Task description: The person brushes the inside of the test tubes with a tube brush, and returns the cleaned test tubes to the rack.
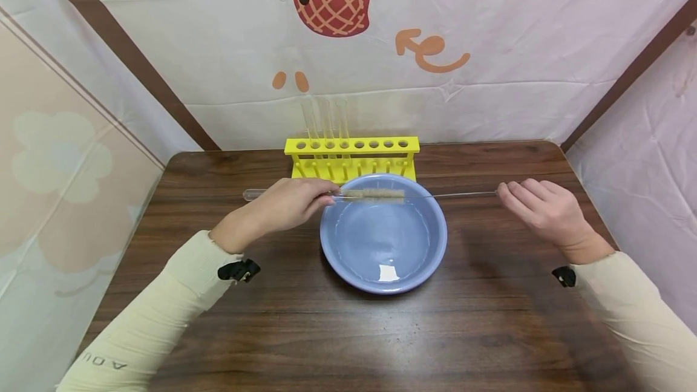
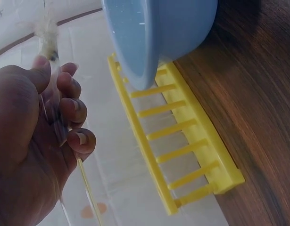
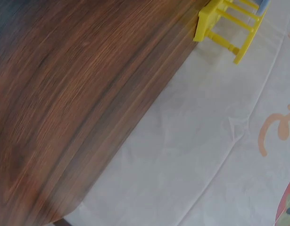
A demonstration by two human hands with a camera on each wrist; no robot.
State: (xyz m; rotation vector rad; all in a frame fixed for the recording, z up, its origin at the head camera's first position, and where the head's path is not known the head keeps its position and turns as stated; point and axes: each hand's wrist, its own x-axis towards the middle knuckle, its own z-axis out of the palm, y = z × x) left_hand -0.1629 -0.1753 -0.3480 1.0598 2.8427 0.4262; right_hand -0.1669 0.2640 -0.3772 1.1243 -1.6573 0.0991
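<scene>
The left hand (image 1: pixel 288 203) grips a glass tube (image 1: pixel 252 195); the right hand (image 1: pixel 544 210) pinches the wire handle (image 1: pixel 465 194) of a brush (image 1: pixel 381 195). The brush lies over the bowl (image 1: pixel 438 247), roughly in line with the tube, bristles (image 1: pixel 389 196) nearer the left hand.

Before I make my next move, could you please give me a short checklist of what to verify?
1. Left hand holding the test tube: ok.
2. Right hand gripping the wire handle: ok.
3. Brush head over the basin in the head view: ok.
4. Brush head fully outside the test tube: cannot tell, too blurred.
5. Three other tubes standing in the yellow rack: ok.
</scene>
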